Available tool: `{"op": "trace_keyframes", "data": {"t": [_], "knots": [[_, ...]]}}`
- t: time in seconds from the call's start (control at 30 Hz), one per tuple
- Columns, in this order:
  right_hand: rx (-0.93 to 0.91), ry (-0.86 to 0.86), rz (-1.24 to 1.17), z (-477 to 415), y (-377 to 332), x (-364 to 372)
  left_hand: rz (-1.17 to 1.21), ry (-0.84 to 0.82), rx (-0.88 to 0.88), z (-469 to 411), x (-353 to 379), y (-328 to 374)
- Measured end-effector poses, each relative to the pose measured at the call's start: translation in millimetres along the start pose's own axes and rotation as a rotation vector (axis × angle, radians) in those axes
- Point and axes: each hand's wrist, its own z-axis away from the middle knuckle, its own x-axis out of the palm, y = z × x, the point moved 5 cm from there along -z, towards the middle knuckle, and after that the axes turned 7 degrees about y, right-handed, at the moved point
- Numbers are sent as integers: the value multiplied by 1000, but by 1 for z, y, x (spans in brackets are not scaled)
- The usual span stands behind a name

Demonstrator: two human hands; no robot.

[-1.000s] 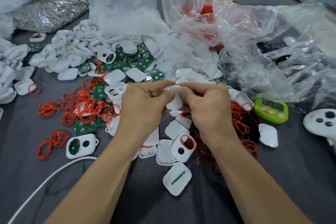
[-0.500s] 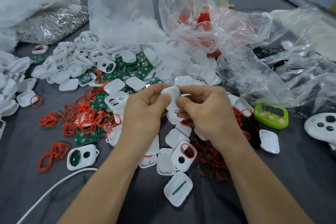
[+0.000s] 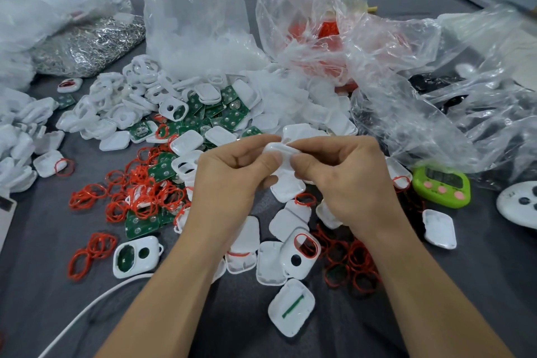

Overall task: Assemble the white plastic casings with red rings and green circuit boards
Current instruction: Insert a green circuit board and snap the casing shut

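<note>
A white plastic casing [image 3: 281,151] is held above the table, pinched between the curled fingers of my left hand [image 3: 229,180] and my right hand [image 3: 345,177]; most of it is hidden by the fingers. Red rings [image 3: 142,192] lie scattered to the left over green circuit boards [image 3: 142,222], with more red rings [image 3: 348,262] to the lower right. Loose white casings [image 3: 290,308] lie below my hands. A heap of casings and boards [image 3: 209,113] sits behind.
Clear plastic bags [image 3: 197,18] stand at the back; one [image 3: 328,29] holds red parts. A silvery bag [image 3: 87,47] is back left. A green timer [image 3: 440,185] and a white controller [image 3: 520,203] lie at right. A white cable [image 3: 87,308] runs front left.
Both hands have kept hold of the casing and turned it between the fingers, from upright to a flatter, edge-on tilt. The camera view has shifted slightly.
</note>
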Motion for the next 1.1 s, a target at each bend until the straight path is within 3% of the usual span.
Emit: {"op": "trace_keyframes", "data": {"t": [0.27, 0.6, 0.9, 1.1], "knots": [[-37, 53, 100, 2, 0, 2, -74, 44, 144, 2, -2, 7], [-33, 112, 200, 8, 1, 6, -167, 107, 146, 2, -8, 2], [-58, 86, 48, 5, -5, 6, 45, 99, 116, 3, -3, 6], [-69, 58, 47, 7, -8, 7, -89, 91, 229, 5, -2, 13]]}}
